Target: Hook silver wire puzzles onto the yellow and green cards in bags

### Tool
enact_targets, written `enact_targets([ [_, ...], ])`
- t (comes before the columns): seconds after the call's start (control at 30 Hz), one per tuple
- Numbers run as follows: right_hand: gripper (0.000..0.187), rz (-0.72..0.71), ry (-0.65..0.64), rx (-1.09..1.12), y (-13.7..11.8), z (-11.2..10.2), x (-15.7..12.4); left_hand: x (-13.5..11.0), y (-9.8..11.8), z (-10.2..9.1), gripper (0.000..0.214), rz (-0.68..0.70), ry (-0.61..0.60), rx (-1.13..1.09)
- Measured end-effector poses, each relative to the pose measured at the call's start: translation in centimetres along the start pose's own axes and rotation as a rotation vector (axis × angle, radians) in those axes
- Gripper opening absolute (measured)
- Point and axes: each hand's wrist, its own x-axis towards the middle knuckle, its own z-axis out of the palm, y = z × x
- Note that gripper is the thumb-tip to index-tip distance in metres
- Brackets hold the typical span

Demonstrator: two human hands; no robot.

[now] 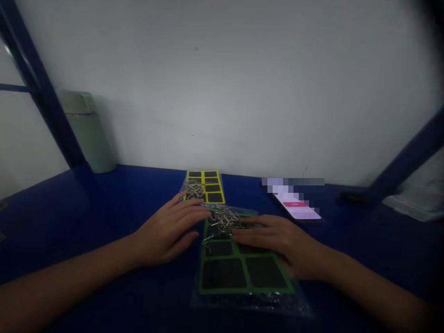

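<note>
A clear plastic bag holding a green-framed sheet with black panels [243,250] lies flat in front of me. A tangled heap of thin, silvery metal rings and hooks [225,221] shows at its far half; whether it is in or on the bag I cannot tell. My right hand [277,240] rests with outstretched fingers on the bag's right side, fingertips by the heap. On the left, my left hand [173,226] has its fingers spread, the tips near the bag's far left corner. Beyond them lies a yellow-framed sheet with black panels [213,188], with a similar metal heap [194,189].
Everything lies on a blue table [145,296] against a pale wall [243,92]. A phone with a lit screen [298,203] lies behind my right hand. A green lidded bottle [90,134] stands back left. Blue posts [38,88] rise at the sides; clear plastic [412,206] lies far right.
</note>
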Motion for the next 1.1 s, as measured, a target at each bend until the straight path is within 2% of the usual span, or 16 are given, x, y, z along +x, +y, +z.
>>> enact_targets([
  [0.1,0.043,-0.006,0.063,-0.019,0.2,0.4,-0.4,0.3,0.1,0.1,0.041,0.092,-0.032,0.039],
  [0.27,0.038,-0.026,0.171,-0.071,0.5,1.1,-0.6,0.9,0.2,0.7,0.035,0.066,-0.024,0.046],
  [0.4,0.034,-0.062,0.256,-0.082,0.5,1.3,-0.7,2.2,0.9,1.4,0.027,0.077,0.031,-0.027],
  [0.5,0.031,-0.11,0.268,-0.112,0.6,1.2,-0.6,3.4,1.7,2.1,0.022,0.062,0.065,-0.144],
  [0.6,0.03,-0.161,0.292,-0.154,0.7,0.9,-0.3,4.4,2.4,2.9,0.02,-0.055,0.148,-0.257],
  [0.63,0.03,-0.174,0.3,-0.163,0.7,0.8,-0.3,4.6,2.6,3.1,0.02,-0.072,0.126,-0.287],
  [0.73,0.03,-0.184,0.294,-0.183,0.8,0.7,-0.2,4.7,2.8,3.3,0.024,0.028,0.119,-0.329],
  [0.83,0.031,-0.18,0.263,-0.186,0.8,0.8,-0.4,4.5,2.7,3.3,0.026,0.062,0.065,-0.339],
  [1.1,0.028,-0.171,0.273,-0.225,0.3,0.8,-0.5,4.5,3.0,3.6,0.022,-0.081,0.007,-0.279],
])
